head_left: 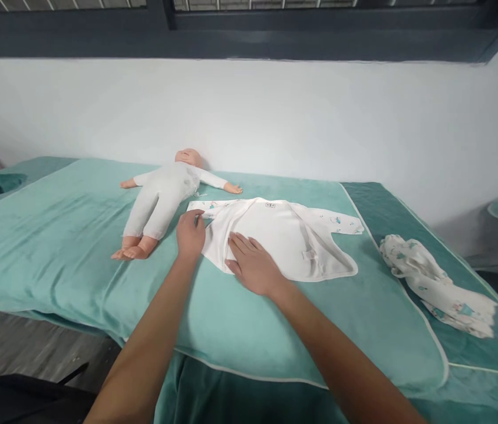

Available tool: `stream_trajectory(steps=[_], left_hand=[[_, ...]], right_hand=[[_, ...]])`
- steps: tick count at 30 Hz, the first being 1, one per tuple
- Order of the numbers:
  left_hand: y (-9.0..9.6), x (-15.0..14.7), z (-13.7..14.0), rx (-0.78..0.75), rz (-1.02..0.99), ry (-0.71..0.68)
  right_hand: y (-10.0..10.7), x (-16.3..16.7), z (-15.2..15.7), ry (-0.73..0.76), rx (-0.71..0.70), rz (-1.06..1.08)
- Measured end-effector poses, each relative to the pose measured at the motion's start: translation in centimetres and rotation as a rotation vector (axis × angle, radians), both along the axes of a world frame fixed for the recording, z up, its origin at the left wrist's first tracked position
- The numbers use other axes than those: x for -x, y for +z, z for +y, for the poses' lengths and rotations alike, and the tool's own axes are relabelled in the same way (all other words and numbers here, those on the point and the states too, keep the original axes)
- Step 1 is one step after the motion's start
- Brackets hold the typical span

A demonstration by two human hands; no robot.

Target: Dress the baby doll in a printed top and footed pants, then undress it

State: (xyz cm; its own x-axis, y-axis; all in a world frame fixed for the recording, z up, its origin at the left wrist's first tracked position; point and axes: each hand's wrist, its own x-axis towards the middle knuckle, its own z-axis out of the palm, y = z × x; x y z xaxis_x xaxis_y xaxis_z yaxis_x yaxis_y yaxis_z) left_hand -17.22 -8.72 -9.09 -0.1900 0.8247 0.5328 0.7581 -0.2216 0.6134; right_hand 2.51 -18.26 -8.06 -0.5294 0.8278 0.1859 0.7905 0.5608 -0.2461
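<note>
White shirt, one doll, two hands

Green-covered bed set along a white wall; dark window frame above, metal bars behind it. Doll in white lies near the far edge, left of centre, arms spread, head toward the wall. Crumpled printed cloth near the right edge. Grey floor below the near edge, at left; black item there, unclear.
</note>
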Motion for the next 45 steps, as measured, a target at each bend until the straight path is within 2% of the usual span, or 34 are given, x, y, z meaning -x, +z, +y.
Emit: stream_trajectory(steps=[4, 9, 12, 18, 23, 29, 33, 36, 39, 42, 44, 45], left_hand=[[-0.1, 0.0, -0.9, 0.040, -0.004, -0.019], [-0.3, 0.0, -0.8, 0.065, -0.018, -0.046], [-0.4, 0.0, -0.6, 0.078, -0.040, -0.057], [-0.7, 0.1, -0.4, 0.071, -0.082, -0.083], [-0.6, -0.1, -0.3, 0.116, -0.092, -0.070], [-0.4, -0.2, -0.4, 0.134, -0.106, -0.070], [-0.6, 0.0, -0.3, 0.132, -0.107, -0.073], [-0.8, 0.1, -0.1, 0.129, -0.103, -0.080], [-1.0, 0.1, 0.0, 0.123, -0.101, -0.079], [-1.1, 0.1, 0.1, 0.122, -0.107, -0.081], [-1.1, 0.0, 0.1, 0.128, -0.099, -0.080], [-1.1, 0.0, 0.1, 0.132, -0.093, -0.079]], right_hand=[[0.0, -1.2, -1.5, -0.022, 0.018, 0.039], [-1.1, -5.0, 0.0, -0.316, 0.033, -0.037], [-1.8, -6.9, 0.4, -0.444, 0.027, -0.083], [-2.3, -7.9, -0.6, -0.616, 0.027, -0.107], [-1.8, -6.9, 0.1, -0.623, 0.070, -0.086], [-1.5, -5.7, 4.5, -0.465, 0.058, -0.090], [-1.6, -6.9, 7.8, -0.520, 0.081, -0.081], [-1.9, -8.1, 8.9, -0.612, 0.081, -0.056], [-2.0, -8.5, 8.2, -0.699, 0.095, -0.015], [-0.8, -8.8, 5.8, -0.685, 0.098, 0.075], [0.8, -9.5, 3.5, -0.643, 0.028, 0.204], [1.8, -10.1, 2.3, -0.636, -0.060, 0.293]])
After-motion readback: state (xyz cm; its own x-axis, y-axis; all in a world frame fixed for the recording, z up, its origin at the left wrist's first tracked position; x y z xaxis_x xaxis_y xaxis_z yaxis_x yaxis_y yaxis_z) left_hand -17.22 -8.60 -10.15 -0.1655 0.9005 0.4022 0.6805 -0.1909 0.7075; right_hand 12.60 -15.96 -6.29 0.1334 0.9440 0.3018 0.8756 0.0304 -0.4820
